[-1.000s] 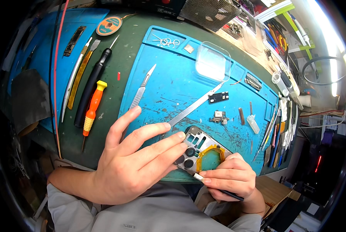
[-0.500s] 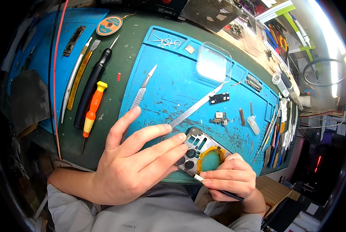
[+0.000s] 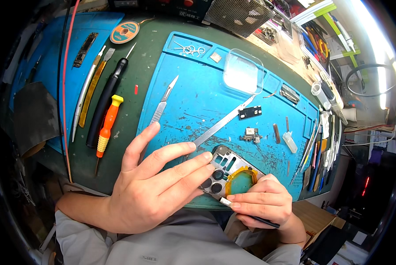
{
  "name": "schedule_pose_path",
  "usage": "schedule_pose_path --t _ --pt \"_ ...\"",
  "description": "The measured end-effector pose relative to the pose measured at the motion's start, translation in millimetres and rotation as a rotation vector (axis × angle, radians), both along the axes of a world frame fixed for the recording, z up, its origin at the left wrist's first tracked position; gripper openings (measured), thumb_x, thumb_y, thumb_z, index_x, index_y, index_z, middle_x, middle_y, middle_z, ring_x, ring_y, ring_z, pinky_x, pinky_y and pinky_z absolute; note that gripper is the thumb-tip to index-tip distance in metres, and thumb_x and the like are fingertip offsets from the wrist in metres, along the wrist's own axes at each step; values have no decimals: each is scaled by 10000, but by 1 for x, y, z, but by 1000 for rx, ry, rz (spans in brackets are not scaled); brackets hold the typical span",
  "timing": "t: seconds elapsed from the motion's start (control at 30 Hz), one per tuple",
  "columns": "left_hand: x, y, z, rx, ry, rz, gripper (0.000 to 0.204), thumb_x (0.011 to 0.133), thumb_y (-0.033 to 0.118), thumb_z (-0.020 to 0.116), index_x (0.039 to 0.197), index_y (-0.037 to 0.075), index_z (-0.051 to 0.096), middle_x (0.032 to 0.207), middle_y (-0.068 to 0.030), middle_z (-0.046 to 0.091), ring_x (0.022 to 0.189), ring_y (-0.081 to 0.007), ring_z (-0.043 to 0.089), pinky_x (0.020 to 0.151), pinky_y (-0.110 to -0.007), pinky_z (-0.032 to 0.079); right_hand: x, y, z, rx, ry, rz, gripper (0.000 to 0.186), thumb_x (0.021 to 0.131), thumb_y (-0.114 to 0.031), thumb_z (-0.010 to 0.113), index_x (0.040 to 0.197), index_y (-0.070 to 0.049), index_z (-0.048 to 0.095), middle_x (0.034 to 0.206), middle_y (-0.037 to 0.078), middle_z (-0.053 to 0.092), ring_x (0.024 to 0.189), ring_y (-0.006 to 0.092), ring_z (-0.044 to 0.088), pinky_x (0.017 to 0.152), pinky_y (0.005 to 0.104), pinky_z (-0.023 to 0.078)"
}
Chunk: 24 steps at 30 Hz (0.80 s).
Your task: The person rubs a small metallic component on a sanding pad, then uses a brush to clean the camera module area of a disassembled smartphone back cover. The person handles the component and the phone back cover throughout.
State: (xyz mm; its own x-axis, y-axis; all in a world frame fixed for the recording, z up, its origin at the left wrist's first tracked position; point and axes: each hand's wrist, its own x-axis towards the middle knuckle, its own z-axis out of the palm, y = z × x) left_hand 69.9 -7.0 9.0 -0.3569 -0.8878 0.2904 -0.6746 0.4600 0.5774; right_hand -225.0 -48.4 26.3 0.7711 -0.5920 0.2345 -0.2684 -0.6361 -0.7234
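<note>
A metal phone frame point(image 3: 226, 167) with round lens rings and amber tape around an opening is tilted near the mat's front edge. My left hand point(image 3: 151, 190) has its index and middle fingertips on the frame's left end, thumb at the edge, the other fingers spread. My right hand point(image 3: 266, 203) is closed at the frame's right end, around a thin black tool point(image 3: 265, 221) with a pale tip point(image 3: 225, 201). Beyond my left fingertips lie a scalpel point(image 3: 160, 108) and a long metal blade tool point(image 3: 222, 126). Farther right are a black plate point(image 3: 250, 112) and a small metal part point(image 3: 251, 135).
The blue mat point(image 3: 184, 62) also carries a clear plastic box point(image 3: 243, 73) and thin wire pieces point(image 3: 190, 49). An orange screwdriver point(image 3: 108, 123), a black-handled tool point(image 3: 107, 101) and a solder wick spool point(image 3: 124, 31) lie left. Several tweezers and pens point(image 3: 324, 152) line the right edge.
The whole view has shifted very slightly. Both hands keep almost the same place on the frame, and the pale tip at my right fingers has barely moved.
</note>
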Motion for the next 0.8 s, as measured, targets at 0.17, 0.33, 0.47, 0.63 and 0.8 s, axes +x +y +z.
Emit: schedule_pose_path --t 0.17,0.33,0.47,0.63,0.8 --pt "0 0 0 -3 -5 -3 486 785 255 901 1239 113 804 1345 -31 788 1293 -256 676 1279 -638 273 0 0 -1 -12 -4 -7 359 782 -104 911 1137 -105 863 1154 11 840 829 136 670 699 287 474" --pt "0 0 -1 0 -2 -4 482 791 259 898 1242 116 804 1348 -29 788 1298 -256 673 1282 -640 266 0 -1 -2 -54 6 17 356 776 -124 909 1128 -107 864 1156 9 839 814 133 653 695 286 460" --pt "0 0 0 4 -6 -1 481 793 259 898 1244 119 804 1347 -27 788 1299 -256 673 1284 -639 261 0 -1 -1 -35 14 31 368 769 -142 903 1132 -105 863 1157 13 838 813 136 645 703 291 455" --pt "0 0 0 6 -10 -2 482 791 258 900 1243 122 806 1348 -26 789 1301 -254 673 1287 -638 253 -1 -3 3 12 17 54 377 769 -115 866 1146 -98 860 1168 30 837 829 143 645 710 299 456" --pt "0 0 -1 5 -7 2 482 787 261 903 1239 122 808 1344 -25 790 1302 -253 673 1288 -637 250 -3 -2 -1 -42 25 48 389 770 -86 844 1158 -96 859 1187 35 835 837 146 646 711 300 458"
